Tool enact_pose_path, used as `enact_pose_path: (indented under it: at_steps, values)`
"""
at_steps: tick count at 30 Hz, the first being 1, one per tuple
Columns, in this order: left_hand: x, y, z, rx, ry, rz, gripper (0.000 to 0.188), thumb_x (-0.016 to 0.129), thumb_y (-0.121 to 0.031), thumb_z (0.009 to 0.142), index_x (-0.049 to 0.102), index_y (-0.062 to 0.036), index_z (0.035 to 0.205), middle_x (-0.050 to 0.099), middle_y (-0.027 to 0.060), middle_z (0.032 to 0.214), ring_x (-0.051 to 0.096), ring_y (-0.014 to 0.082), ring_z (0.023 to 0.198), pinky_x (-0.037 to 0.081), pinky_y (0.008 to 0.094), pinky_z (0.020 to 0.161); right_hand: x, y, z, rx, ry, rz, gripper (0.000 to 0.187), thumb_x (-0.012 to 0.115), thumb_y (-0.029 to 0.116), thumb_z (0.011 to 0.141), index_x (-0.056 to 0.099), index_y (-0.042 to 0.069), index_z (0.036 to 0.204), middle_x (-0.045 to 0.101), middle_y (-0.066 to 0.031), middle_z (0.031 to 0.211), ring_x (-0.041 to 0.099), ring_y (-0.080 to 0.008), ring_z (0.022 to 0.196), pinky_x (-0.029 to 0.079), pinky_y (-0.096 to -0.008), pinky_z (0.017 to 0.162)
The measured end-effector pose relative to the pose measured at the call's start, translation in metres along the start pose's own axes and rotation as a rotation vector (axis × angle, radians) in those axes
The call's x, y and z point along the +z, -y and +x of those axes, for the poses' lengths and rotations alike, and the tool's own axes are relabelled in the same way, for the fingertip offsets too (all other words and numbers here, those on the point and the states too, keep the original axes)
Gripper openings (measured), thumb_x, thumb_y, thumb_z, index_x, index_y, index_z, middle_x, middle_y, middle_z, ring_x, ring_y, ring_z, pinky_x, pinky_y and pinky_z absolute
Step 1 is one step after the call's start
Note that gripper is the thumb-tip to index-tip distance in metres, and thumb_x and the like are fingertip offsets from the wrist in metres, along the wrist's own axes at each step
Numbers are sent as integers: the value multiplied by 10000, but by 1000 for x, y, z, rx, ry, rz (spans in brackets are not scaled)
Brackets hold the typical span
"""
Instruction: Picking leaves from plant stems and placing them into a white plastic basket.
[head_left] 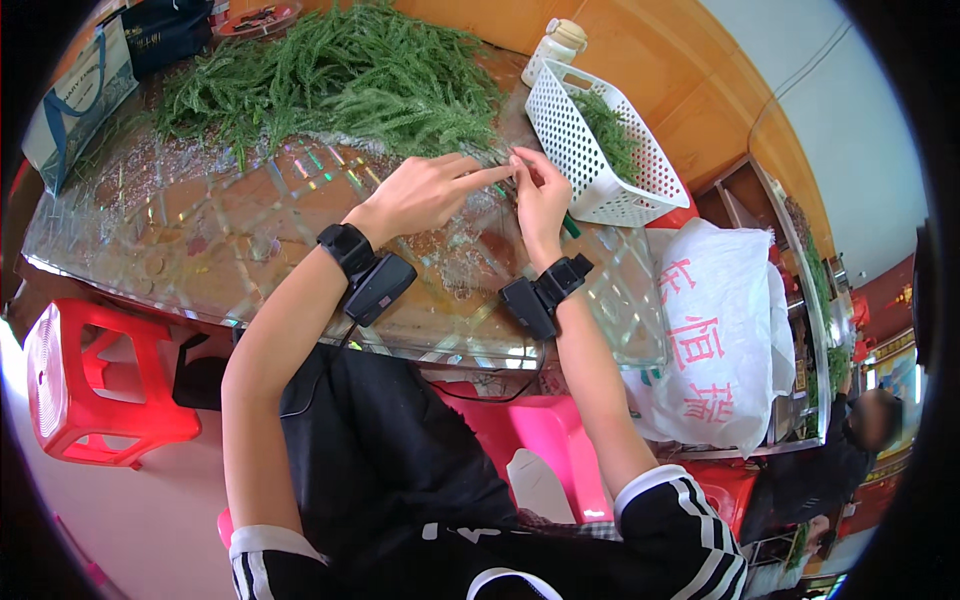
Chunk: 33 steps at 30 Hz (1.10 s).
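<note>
My left hand [425, 192] reaches over the glass-topped table [190, 255], its index finger stretched toward the other hand and touching its fingertips. My right hand [543, 198] has thumb and index finger pinched together at that spot. What lies between the fingertips is too small to make out. Just beyond both hands spreads a large pile of feathery green sprigs [340, 80]. Right of my right hand stands a white perforated basket [590, 150] with more green sprigs [610, 135] in it. A dark green object [571, 227] shows beside my right wrist, partly hidden.
A white bottle with a tan lid [556, 48] stands behind the basket. Bags [85, 105] and a red dish [258, 20] sit at the far left. A white sack [715, 335] rests at right; a red stool [110, 380] stands left. Another person [830, 460] is at far right.
</note>
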<state>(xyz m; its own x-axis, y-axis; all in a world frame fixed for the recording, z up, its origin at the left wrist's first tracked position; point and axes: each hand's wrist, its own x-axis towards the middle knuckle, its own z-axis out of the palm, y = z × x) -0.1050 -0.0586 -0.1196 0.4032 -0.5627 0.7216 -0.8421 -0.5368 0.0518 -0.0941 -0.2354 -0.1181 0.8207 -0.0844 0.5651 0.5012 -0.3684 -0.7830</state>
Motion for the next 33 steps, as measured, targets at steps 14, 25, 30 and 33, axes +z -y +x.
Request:
enact_pose_path:
  at_steps: [14,25,30,33]
  values:
    - [3,8,-4,10,-41,9,596,518,-6,743,434,-189,1304,595,80,1066,596,265,890,525,353,704,-3,-3,5,-2,-298,281,231,506,109,918,588,-62,1051,643,-51,898,453,-42,585,383,-204,517]
    - [11,4,-3,26,-42,34,571,489,-6,779,422,-203,1310,588,86,1090,592,268,923,527,362,713,-6,13,1,45,-212,559,207,438,157,953,562,2,1011,284,49,544,279,-39,427,211,-216,390]
    - [13,5,-2,15,-48,52,568,489,-5,779,425,-206,1307,585,86,1104,592,266,932,527,359,715,-5,10,2,26,-248,626,194,418,134,956,560,2,944,474,28,649,334,-15,464,264,-191,411]
    - [5,10,-1,2,-52,75,573,492,-2,771,428,-206,1303,583,86,1110,592,266,935,527,358,720,2,4,7,91,-152,324,171,460,124,926,571,5,873,551,-33,635,414,-86,453,338,-257,431]
